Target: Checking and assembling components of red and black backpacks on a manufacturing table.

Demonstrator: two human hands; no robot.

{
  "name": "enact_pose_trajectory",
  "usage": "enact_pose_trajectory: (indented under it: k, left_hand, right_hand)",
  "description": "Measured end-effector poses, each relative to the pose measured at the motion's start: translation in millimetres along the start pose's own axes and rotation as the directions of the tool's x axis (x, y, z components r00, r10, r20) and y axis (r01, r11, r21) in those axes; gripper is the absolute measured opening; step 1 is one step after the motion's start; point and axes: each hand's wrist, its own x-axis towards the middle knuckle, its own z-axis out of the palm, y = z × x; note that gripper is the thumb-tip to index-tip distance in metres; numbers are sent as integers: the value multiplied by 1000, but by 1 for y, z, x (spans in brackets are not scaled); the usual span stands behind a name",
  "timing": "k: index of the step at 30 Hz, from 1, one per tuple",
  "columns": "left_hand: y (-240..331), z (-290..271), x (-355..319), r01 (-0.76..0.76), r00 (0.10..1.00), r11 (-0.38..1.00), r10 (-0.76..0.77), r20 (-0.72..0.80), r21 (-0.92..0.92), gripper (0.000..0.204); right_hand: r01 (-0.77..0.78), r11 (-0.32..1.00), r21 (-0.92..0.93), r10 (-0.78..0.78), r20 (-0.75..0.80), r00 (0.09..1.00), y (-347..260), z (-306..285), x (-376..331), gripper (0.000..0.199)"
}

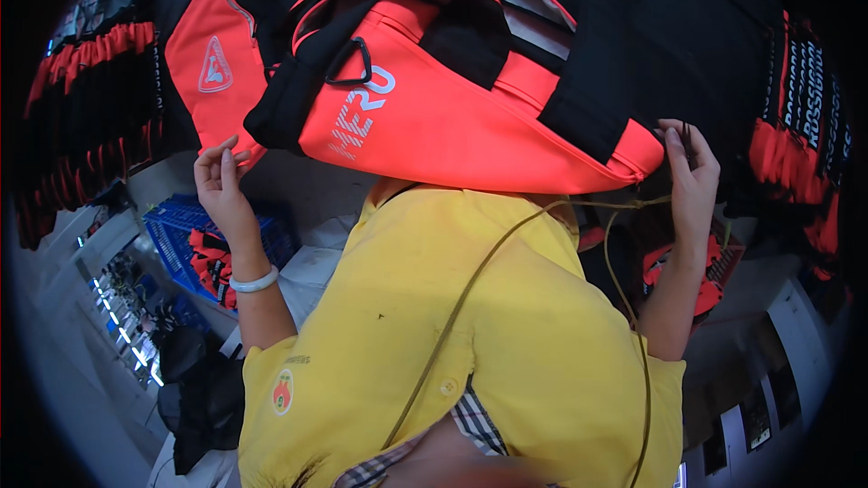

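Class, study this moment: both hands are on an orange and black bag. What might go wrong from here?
1. The olive cord loops loosely across the yellow shirt up to the right hand; it may snag or tangle if the bag shifts.
2. The left hand only touches the bag's edge with its fingertips, so the bulky bag could slip or tip to that side.
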Motion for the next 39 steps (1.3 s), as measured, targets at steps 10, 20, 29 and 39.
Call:
enact_pose_trajectory:
  k: [10, 20, 29, 39]
  left_hand:
    - [12, 24, 29, -105, 988, 994, 106, 110, -14, 8]
    - [28, 35, 66, -180, 953, 983, 168, 253, 26, 13]
    - [41, 46, 60, -212, 939, 973, 178, 294, 89, 10]
    - [88, 130, 92, -534, 721, 792, 244, 648, 296, 65]
  right_hand:
    - [-205, 975, -81, 197, -93, 976, 29, -41, -25, 24]
    - [-165, 790, -590, 108, -132, 985, 35, -53, -19, 37]
    - [-69, 809, -584, 51, -48, 998, 29, -37, -2, 33]
    - [501, 752, -429, -517, 88, 851, -8, 21, 97, 19]
